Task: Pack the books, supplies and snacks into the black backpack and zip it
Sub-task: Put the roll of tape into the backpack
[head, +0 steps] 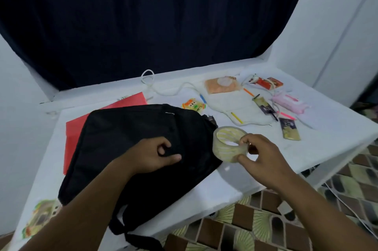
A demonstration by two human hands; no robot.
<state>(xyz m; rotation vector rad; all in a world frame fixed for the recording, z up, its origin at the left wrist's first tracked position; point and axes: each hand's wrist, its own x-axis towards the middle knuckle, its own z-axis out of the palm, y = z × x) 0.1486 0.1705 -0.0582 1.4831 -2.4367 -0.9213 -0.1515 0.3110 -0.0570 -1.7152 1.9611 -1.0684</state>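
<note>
Head-camera view down onto a white table (235,185). Right hand (263,156) pinching a roll of clear tape (229,144), thumb under the lower rim, fingertips (244,140) curled over the upper rim and into the core; grip closed on the roll. Roll held just off the right-hand edge of the black backpack (143,152), tilted, open core facing up and toward the camera.

Left hand (155,154) resting palm-down on the backpack's front panel, fingers loosely curled, thumb stretched out to the right along the fabric; grasping or only pressing, cannot tell. Backpack lying flat near the table's front edge, between the two hands and mostly under the left one, long axis running from lower left to upper right, straps (131,232) hanging off the near edge.

Red folder (77,134) lying beneath the backpack, showing on its far left side. Farther right on the table, well apart from the hands: white cord (163,91), orange snack packet (193,105), peach pouch (222,86), red packets (266,83), pink tissue pack (290,103), dark sachets (288,129), several bright pens (237,118).
</note>
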